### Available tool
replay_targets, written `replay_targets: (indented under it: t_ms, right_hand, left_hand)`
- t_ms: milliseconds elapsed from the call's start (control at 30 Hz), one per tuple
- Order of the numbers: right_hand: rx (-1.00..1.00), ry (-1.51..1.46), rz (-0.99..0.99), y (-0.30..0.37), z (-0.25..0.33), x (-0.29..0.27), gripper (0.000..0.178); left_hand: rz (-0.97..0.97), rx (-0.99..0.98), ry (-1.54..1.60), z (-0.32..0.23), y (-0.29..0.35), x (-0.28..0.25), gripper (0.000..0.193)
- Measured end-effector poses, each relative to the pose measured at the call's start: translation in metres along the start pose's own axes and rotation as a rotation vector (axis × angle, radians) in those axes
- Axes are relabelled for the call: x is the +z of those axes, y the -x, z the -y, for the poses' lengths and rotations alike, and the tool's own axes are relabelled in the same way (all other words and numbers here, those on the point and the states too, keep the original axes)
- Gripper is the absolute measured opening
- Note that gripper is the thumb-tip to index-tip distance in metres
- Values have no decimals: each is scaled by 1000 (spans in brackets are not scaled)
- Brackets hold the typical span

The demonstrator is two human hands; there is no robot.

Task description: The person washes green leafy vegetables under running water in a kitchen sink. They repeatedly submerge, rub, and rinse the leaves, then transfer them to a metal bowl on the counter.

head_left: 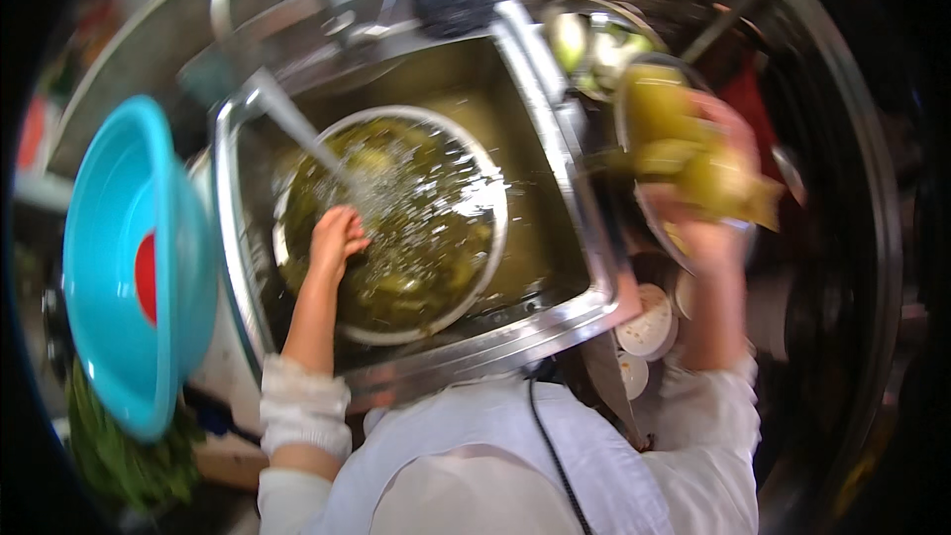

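My left hand [337,236], fingers curled together, is just above the water in a round basin [498,228] beside the falling stream; nothing shows in it. The basin stands in a metal sink [584,267] and holds murky water with green-yellow pieces in it. Water pours into it from a grey spout [297,124]. To the right, my right hand [708,223], blurred by motion, grips a bunch of yellow-green leafy vegetable [698,163]. The bunch is over a metal bowl [649,213], most of which it hides.
A large turquoise tub [109,238] with something red inside stands tilted at the left, with green leaves [129,451] below it. A bowl of pale vegetables [599,45] sits at the back right. Small white dishes [649,322] lie below the metal bowl.
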State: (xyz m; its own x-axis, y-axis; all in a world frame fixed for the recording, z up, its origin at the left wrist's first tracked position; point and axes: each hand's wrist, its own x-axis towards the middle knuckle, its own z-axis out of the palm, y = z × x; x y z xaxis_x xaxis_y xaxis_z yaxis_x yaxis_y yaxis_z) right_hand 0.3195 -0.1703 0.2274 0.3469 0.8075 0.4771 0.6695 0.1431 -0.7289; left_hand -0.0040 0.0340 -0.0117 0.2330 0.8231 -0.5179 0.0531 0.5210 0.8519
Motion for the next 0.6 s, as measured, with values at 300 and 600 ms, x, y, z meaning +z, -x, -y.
replay_targets:
  t_ms: [300,600]
  right_hand:
    - [330,380,305,69,-99,-120,72]
    - [358,806,265,64,-108,-106,40]
  left_hand:
    - [-217,293,-889,25,-71,0,19]
    - [66,304,-1398,40,-38,33,44]
